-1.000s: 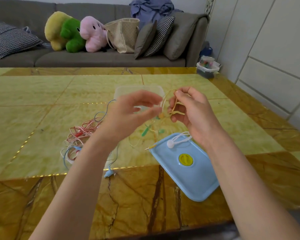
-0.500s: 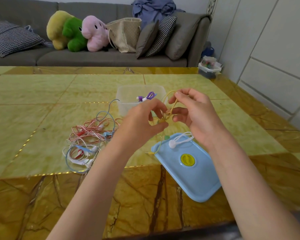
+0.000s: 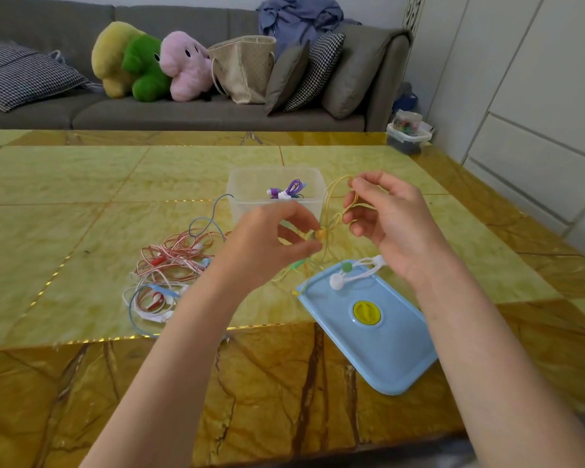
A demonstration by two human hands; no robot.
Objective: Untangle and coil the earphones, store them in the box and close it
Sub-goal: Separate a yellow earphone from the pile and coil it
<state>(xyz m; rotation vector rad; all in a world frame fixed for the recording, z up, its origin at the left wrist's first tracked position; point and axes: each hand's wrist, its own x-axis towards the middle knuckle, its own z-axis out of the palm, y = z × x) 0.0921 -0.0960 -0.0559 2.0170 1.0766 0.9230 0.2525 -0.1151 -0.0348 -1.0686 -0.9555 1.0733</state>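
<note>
At mid-frame the left hand (image 3: 271, 238) pinched the yellow earphones (image 3: 331, 214) at their knot while the right hand (image 3: 382, 221) pinched a loop upper right of it; the cord ran steeply between them, the open box (image 3: 247, 204) just behind the left hand

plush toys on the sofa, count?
3, side by side on the sofa: yellow plush leftmost, green plush in the middle, pink plush right, against the bag.
</note>
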